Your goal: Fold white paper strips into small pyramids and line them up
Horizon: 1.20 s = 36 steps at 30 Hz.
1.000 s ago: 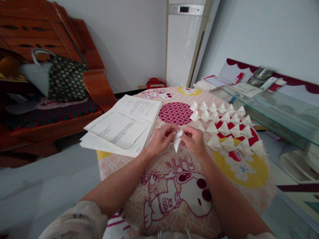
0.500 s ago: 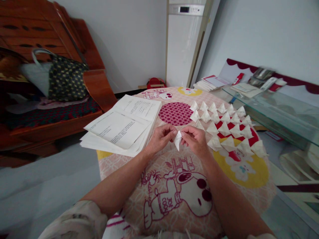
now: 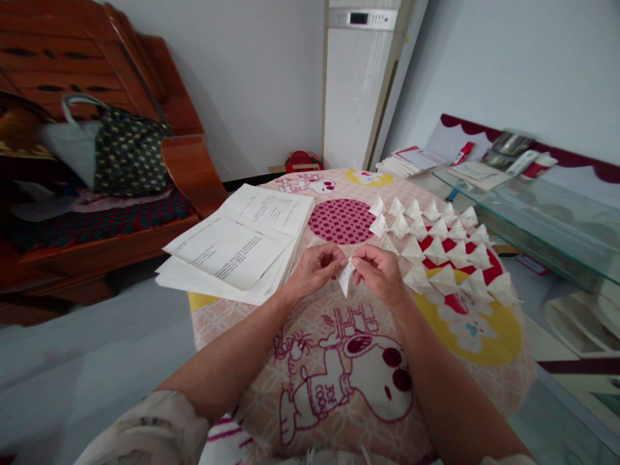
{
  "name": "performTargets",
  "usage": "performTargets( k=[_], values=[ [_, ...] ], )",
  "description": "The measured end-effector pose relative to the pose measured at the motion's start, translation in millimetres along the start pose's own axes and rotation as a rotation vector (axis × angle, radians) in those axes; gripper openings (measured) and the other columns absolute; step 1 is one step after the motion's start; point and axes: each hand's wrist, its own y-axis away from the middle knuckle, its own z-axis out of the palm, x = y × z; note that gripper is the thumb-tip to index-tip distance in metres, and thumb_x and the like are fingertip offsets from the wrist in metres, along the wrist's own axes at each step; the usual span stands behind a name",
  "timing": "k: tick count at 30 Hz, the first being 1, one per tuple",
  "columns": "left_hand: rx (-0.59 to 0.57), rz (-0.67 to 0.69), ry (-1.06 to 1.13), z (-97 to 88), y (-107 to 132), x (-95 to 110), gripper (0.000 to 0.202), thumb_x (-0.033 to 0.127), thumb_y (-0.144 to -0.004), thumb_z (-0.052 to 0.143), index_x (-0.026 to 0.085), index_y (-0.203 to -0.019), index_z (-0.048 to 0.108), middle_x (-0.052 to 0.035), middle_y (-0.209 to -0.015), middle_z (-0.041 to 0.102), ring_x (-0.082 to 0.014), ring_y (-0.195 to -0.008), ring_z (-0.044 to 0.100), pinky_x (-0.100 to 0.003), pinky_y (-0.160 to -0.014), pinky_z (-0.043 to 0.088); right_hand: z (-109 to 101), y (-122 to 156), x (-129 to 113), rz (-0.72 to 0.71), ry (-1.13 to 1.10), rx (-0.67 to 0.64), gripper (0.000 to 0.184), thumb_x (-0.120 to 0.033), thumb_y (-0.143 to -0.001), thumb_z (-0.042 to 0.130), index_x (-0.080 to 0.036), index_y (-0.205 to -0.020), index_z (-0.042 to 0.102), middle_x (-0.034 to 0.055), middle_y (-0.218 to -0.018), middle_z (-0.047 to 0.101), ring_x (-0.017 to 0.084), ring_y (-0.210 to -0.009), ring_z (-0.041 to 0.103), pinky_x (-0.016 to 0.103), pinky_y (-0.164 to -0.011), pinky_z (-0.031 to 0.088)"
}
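While hands [image 3: 317,270] pinch paper [image 3: 345,279], narrow tip downward

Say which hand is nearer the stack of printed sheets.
Left. The left hand is just right of the printed sheets; the right hand is farther right.

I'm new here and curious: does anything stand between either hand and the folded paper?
Nothing visible does: the left hand and right hand both pinch the paper directly, its pointed end facing down between them.

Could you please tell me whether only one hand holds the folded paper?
No, the left hand and right hand both pinch the folded paper.
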Motion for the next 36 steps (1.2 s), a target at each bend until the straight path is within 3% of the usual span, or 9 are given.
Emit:
performTargets(
  k=[6, 10, 15, 18, 22, 27, 32, 36],
  values=[
    [0.007, 0.007, 0.015, -0.6, 0, -2, 0.036, 0.048, -0.088, 0.069, 0.014, -0.079, 0.059, 0.0013, -0.064, 0.056, -0.0083, -0.055, 0.053, -0.02, -0.052, 0.041, -1, -2, 0, 0.032, -0.009, -0.036, 0.019, -0.035, -0.083, 0.066, -0.021, -0.072, 0.061, -0.0029, -0.053, 0.06, 0.011, -0.045, 0.053, 0.023, -0.046, 0.042],
    [0.031, 0.029, 0.031, -3.6, -1, -3, 0.036, 0.049, -0.09, 0.067, 0.014, -0.081, 0.062, -0.0006, -0.069, 0.059, -0.0102, -0.061, 0.054, -0.022, -0.057, 0.046, 1, -1, 0, -0.039, -0.002, 0.046, 0.017, -0.035, -0.085, 0.065, -0.021, -0.077, 0.062, -0.0016, -0.058, 0.063, 0.013, -0.048, 0.056, 0.025, -0.048, 0.045],
    [0.31, 0.02, -0.001, -8.5, -5, -4, 0.04, 0.052, -0.088, 0.067, 0.016, -0.103, 0.07, -0.0089, -0.106, 0.068, -0.019, -0.097, 0.062, -0.029, -0.082, 0.052, 4, 2, -2, -0.288, 0.196, 0.079, 0.01, -0.028, -0.088, 0.062, -0.02, -0.083, 0.065, 0.0027, -0.074, 0.07, 0.017, -0.067, 0.066, 0.029, -0.061, 0.052],
    [0.316, -0.126, 0.178, -7.3, -6, -3, 0.05, 0.059, -0.085, 0.068, 0.016, -0.112, 0.069, -0.0099, -0.113, 0.069, -0.0228, -0.104, 0.063, -0.033, -0.085, 0.053, 8, 2, -4, -0.466, 0.345, 0.046, 0.01, -0.018, -0.088, 0.059, -0.02, -0.084, 0.067, 0.005, -0.081, 0.072, 0.018, -0.076, 0.067, 0.031, -0.07, 0.053],
    [0.222, -0.274, 0.393, -6.7, -8, -4, 0.055, 0.061, -0.081, 0.069, 0.017, -0.114, 0.07, -0.0089, -0.106, 0.072, -0.0224, -0.096, 0.066, -0.031, -0.079, 0.053, 12, 4, -3, -0.555, 0.4, -0.042, 0.016, -0.012, -0.089, 0.056, -0.02, -0.085, 0.069, 0.0052, -0.082, 0.073, 0.018, -0.078, 0.068, 0.031, -0.074, 0.053],
    [0.213, -0.359, 0.488, -12.2, -12, -7, 0.044, 0.041, -0.07, 0.081, 0.015, -0.104, 0.072, -0.0049, -0.094, 0.072, -0.0148, -0.078, 0.064, -0.023, -0.068, 0.049, 14, 5, -1, -0.537, 0.379, -0.121, 0.015, -0.012, -0.09, 0.057, -0.018, -0.087, 0.071, 0.0052, -0.083, 0.074, 0.017, -0.077, 0.069, 0.03, -0.073, 0.054],
    [0.182, -0.356, 0.443, -13.8, -11, -12, 0.036, 0.035, -0.067, 0.081, 0.012, -0.093, 0.073, -0.0039, -0.082, 0.071, -0.0114, -0.066, 0.06, -0.021, -0.06, 0.044, 14, 6, 0, -0.521, 0.402, -0.158, 0.016, -0.013, -0.091, 0.058, -0.019, -0.088, 0.073, 0.0042, -0.084, 0.075, 0.017, -0.077, 0.069, 0.03, -0.074, 0.054],
    [0.257, -0.33, 0.4, -12.7, -10, -16, 0.031, 0.037, -0.068, 0.081, 0.012, -0.081, 0.07, -0.0022, -0.07, 0.068, -0.0098, -0.056, 0.056, -0.022, -0.053, 0.04, 14, 4, -1, -0.578, 0.496, -0.099, 0.013, -0.016, -0.091, 0.062, -0.02, -0.088, 0.074, 0.005, -0.085, 0.075, 0.02, -0.083, 0.066, 0.034, -0.078, 0.054]
  ],
)
